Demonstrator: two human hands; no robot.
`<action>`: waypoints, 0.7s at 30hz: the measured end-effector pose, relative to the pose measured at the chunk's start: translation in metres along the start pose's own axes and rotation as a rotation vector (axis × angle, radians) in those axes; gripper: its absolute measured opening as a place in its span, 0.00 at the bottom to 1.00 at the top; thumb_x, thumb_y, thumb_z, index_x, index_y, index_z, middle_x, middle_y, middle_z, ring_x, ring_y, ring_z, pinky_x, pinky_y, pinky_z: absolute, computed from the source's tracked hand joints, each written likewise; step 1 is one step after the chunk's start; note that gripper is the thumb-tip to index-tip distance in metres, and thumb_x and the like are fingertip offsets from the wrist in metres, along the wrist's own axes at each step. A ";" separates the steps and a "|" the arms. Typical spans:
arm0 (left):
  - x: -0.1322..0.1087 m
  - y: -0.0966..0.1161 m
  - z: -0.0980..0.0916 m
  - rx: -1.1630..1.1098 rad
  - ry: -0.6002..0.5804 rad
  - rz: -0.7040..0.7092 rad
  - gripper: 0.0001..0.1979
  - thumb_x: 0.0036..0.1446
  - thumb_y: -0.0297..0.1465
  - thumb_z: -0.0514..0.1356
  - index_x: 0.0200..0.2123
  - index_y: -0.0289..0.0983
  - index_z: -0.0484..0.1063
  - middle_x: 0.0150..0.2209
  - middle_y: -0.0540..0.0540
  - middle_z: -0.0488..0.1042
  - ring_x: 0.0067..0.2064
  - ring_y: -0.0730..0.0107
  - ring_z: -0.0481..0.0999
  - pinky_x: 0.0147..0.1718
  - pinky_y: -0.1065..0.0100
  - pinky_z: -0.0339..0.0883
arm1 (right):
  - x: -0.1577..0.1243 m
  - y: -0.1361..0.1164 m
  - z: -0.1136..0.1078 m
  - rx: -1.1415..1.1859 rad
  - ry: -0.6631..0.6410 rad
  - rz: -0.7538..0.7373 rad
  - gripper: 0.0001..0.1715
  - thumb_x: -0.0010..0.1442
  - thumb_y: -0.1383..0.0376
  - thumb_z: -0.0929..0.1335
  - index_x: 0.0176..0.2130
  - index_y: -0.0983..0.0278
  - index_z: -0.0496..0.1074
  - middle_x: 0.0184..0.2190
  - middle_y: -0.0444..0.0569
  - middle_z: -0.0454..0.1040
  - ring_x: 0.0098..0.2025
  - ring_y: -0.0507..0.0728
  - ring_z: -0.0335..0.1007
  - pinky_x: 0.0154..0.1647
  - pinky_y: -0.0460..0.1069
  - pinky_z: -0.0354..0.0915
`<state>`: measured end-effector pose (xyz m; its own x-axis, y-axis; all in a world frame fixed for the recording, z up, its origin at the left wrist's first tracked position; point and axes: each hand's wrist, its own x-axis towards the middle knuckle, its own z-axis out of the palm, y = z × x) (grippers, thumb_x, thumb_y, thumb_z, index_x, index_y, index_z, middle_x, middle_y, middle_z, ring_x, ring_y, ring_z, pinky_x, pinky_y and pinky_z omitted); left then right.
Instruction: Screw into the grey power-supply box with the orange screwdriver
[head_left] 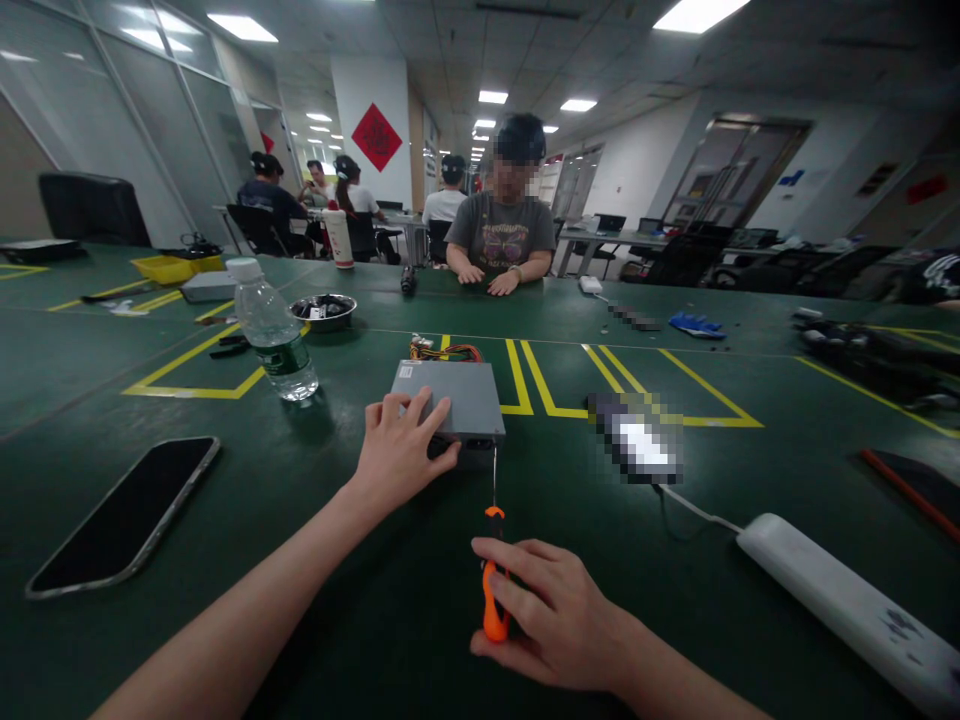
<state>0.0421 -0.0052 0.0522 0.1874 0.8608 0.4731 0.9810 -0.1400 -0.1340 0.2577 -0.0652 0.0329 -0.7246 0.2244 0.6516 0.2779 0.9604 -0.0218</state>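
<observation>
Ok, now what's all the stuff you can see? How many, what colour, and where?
metal box: one, grey, table centre
cables: one bundle, multicoloured, behind box
screwdriver: one, orange and black, before box
bottle: one, clear, left of box
bowl: one, silver, behind bottle
phone: one, black, near left
glowing device: one, blurred white, right of box
power strip: one, white, near right
cup: one, white, far edge
tray: one, yellow, far left
wall diamond: one, red, back pillar
people: at least five, various tops, beyond
table: one, green, foreground
left hand: one, bare, on box
right hand: one, bare, holding screwdriver
</observation>
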 end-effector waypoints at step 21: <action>0.000 0.000 -0.001 -0.014 -0.005 0.007 0.25 0.54 0.45 0.51 0.54 0.43 0.61 0.57 0.43 0.62 0.49 0.48 0.60 0.42 0.52 0.54 | 0.003 -0.003 -0.005 -0.004 -0.097 0.025 0.18 0.66 0.59 0.55 0.45 0.67 0.65 0.41 0.62 0.73 0.42 0.59 0.73 0.33 0.51 0.70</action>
<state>0.0418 -0.0052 0.0528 0.1944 0.8623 0.4675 0.9802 -0.1530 -0.1254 0.2579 -0.0680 0.0381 -0.7750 0.2635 0.5744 0.2989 0.9537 -0.0343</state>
